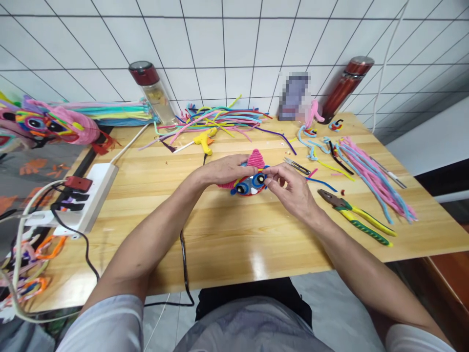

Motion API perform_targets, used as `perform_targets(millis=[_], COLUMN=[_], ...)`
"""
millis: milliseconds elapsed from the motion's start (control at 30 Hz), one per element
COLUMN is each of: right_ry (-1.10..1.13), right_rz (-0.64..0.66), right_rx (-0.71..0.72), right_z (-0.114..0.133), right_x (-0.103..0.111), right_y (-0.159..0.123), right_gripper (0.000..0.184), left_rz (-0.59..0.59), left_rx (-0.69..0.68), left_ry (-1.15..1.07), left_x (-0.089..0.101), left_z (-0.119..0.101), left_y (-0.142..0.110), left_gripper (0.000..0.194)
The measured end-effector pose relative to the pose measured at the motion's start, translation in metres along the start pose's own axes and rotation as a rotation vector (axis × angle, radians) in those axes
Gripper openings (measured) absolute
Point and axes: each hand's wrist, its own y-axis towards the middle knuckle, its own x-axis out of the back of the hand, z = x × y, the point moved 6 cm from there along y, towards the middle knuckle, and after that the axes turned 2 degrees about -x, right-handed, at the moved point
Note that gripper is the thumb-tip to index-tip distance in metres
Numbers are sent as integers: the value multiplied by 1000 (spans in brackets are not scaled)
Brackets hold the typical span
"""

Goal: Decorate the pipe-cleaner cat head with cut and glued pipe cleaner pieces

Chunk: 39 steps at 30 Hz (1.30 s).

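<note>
A pipe-cleaner animal head (249,186) with blue-ringed eyes, a red edge and pink ridged ears lies at the middle of the table, between my hands. My left hand (229,168) reaches over its top from the left and holds it, thumb near the upper edge. From the right, my right hand (291,188) pinches at the rim of the eye on that side. Whether a separate small piece sits between those fingertips is hidden. Thread snips (298,166) lie just beyond my right hand, and green-yellow pliers (355,215) rest to its right.
A yellow glue gun (205,142) lies behind my left hand. Loose pipe cleaners (220,120) spread along the wall, with a pink-blue bundle (377,176) at right. Two bottles, a glass one (157,98) and a red one (346,90), stand at the back. A power strip (93,198) sits left.
</note>
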Motion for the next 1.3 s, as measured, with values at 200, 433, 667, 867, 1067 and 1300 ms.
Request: perform_targets(millis=[200, 433, 667, 867, 1067, 1300], right_ry=[60, 173, 276, 53, -97, -149], right_rz=[3, 35, 76, 31, -21, -9], right_rx=[-82, -192, -256, -89, 62, 129], right_z=[-7, -12, -15, -4, 3, 6], right_x=[1, -1, -5, 4, 5, -1], right_y=[1, 0, 0, 3, 3, -1], right_gripper=[17, 21, 26, 19, 19, 18], left_rz=[-7, 11, 12, -8, -10, -6], left_rx=[27, 11, 27, 35, 15, 16], left_ry=[22, 33, 52, 57, 9, -5], left_x=[2, 1, 1, 2, 1, 1], left_z=[-1, 0, -3, -3, -2, -3], left_y=[-1, 0, -1, -1, 0, -1], left_gripper=[56, 53, 53, 54, 55, 51])
